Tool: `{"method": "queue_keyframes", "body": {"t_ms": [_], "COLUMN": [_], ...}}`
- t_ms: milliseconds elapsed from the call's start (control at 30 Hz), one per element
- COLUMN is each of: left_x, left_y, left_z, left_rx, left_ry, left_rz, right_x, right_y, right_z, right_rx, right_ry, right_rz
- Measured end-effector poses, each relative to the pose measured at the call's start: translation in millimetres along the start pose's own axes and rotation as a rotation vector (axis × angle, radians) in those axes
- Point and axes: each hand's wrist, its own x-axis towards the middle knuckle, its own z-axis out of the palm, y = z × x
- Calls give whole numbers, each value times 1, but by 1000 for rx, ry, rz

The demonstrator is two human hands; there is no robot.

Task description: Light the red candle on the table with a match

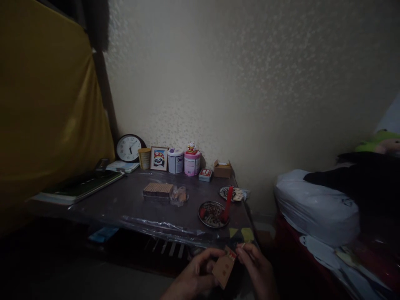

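Observation:
My left hand (196,273) holds a small brown cardboard matchbox (223,270), tilted, at the near edge of the table. Red-tipped matches (231,254) show at its open upper end. Close beside that end, the fingers of my right hand (258,266) are pinched on a thin pale matchstick (243,246), mostly covered by the fingertips. Just beyond my hands sits a round metal dish (213,225) with dark and light grains and a red spoon (229,202) in it. Behind it, another dish (223,192) carries a bundle of pale sticks (238,194).
A stack of brown boxes (158,191) and a clear plastic bag (179,196) lie mid-table. Along the wall stand a clock (129,148), a framed panda picture (159,158), tins (191,163) and an open carton (222,170). White bags (315,204) are piled to the right.

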Motion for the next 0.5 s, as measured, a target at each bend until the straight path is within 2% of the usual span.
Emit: {"method": "queue_keyframes", "body": {"t_ms": [367, 500], "left_x": [-2, -3], "left_y": [11, 13], "left_z": [10, 11], "left_rx": [1, -20], "left_ry": [31, -2], "left_rz": [2, 31], "right_x": [2, 1], "right_y": [2, 3], "right_z": [1, 1], "right_rx": [-93, -74], "right_ry": [-12, -1], "right_rz": [11, -12]}}
